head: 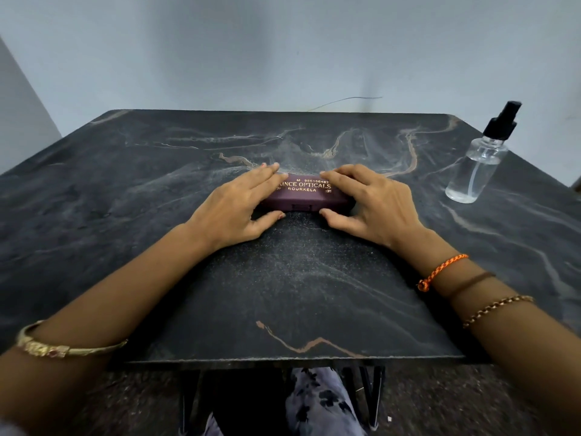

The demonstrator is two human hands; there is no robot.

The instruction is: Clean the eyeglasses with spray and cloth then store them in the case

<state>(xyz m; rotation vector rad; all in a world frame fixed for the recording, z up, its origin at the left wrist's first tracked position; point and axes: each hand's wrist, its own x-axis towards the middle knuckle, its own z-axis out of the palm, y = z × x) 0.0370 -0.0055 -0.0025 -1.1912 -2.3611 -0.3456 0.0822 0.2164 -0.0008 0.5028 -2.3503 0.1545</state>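
The case [306,194] lies shut and flat on the table [125,184], a long, rounded, matte maroon box with gold lettering on its lid and a small clasp notch on its near edge. The left hand [234,204] grasps the case's left end, fingers laid over the lid and thumb against the near edge. The right hand [369,202] grasps the case's right end the same way, fingers curved over the top, thumb at the front. Right of the case and a little farther back, well apart from it, stands the spray bottle [479,166], a clear plastic cylinder with a black pump head. Under the case, the tabletop is dark, dull stone-patterned with pale and tan veins.
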